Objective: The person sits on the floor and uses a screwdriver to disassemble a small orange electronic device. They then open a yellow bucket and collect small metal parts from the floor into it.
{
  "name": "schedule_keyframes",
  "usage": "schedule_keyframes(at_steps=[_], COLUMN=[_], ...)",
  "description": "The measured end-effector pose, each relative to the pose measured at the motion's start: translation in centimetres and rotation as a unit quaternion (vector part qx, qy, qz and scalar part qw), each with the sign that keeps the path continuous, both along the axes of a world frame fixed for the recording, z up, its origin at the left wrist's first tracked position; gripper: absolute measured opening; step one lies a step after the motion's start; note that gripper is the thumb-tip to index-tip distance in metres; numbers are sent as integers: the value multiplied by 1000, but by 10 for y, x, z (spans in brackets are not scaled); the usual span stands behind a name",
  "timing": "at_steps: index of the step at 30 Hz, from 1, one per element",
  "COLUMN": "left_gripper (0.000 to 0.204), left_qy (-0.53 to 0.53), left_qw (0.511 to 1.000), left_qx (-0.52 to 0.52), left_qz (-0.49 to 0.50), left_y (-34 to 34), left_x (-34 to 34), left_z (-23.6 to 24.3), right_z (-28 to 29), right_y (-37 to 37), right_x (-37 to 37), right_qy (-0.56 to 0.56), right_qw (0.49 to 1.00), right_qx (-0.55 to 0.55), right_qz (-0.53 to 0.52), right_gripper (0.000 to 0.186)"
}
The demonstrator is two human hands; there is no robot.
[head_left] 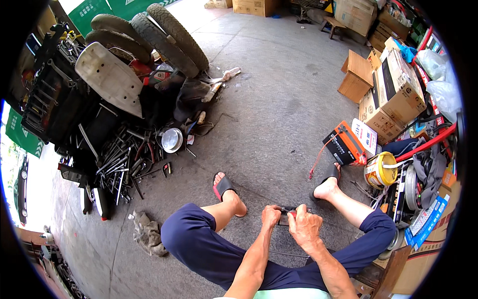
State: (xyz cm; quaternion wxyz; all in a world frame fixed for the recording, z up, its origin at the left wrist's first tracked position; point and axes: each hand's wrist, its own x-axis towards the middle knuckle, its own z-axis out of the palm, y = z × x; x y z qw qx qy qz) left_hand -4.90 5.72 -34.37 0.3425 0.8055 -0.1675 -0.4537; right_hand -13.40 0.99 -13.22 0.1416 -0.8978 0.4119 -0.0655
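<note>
Between my knees, both hands meet at a small dark object (pixel 286 209) with a pale, metallic-looking lower edge. My left hand (pixel 271 216) is closed on its left end. My right hand (pixel 304 228) is closed at its right side, and a bit of something red (pixel 293 214) shows beside the thumb. Fingers cover much of the object, so its kind cannot be told. Beyond my right foot, a black and orange battery (pixel 343 145) stands on the floor with a red cord (pixel 318 162) trailing from it.
At left lie many wrenches and metal tools (pixel 117 167), a round metal dish (pixel 172 140) and several tyres (pixel 172 42). A grey rag (pixel 148 234) is by my left knee. Cardboard boxes (pixel 398 89) and a yellow bucket (pixel 381 170) crowd the right side.
</note>
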Motion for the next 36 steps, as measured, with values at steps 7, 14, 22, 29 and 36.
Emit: schedule_keyframes(at_steps=[7, 14, 22, 29, 36], left_gripper=[32, 61, 51, 39, 24], left_qy=[-7, 147, 295, 159, 490], left_qw=[1000, 977, 888, 878, 798], left_qx=[-18, -87, -349, -450, -352], left_qz=[-19, 129, 45, 39, 3], left_y=[5, -27, -42, -44, -46], left_x=[4, 12, 13, 114, 119], left_z=[9, 81, 314, 369, 362], right_z=[-6, 28, 94, 143, -121], right_y=[3, -7, -11, -79, -104], right_x=[-1, -15, -35, -82, -127], right_qy=[-8, -181, -370, -537, -40], right_qw=[999, 981, 926, 839, 998], right_qx=[36, -24, 5, 15, 18], right_qz=[-31, -61, 71, -85, -44], right_gripper=[26, 27, 59, 24, 49])
